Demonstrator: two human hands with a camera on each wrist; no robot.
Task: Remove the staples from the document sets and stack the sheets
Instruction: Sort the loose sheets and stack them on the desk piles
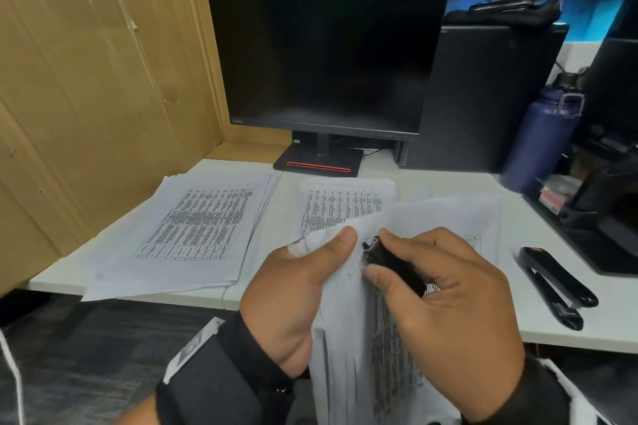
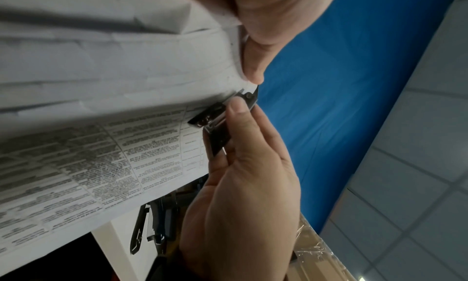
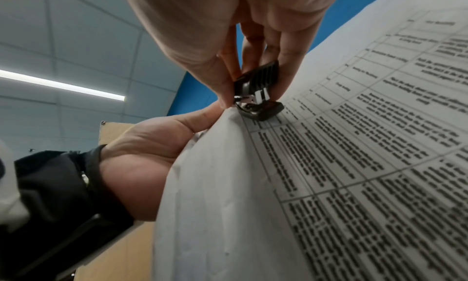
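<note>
the black flat monitor [image 1: 324,62] is being left dark at the back of the white desk [image 1: 448,307]. in front of the monitor, to its left, a loose stack of printed white sheets [image 1: 193,228] is being built up, seemingly from sets already freed. nearer than the monitor, a stapled set of printed pages [image 1: 359,338] is being gripped at its corner by the left hand [image 1: 293,297], probably so the corner is kept taut. a small black claw staple remover [image 1: 386,259] is being pinched there by the right hand [image 1: 448,314], its claws set at the corner.

Even overhead ceiling strip light [image 3: 63,85] (edges warped, closeups soft)
</note>
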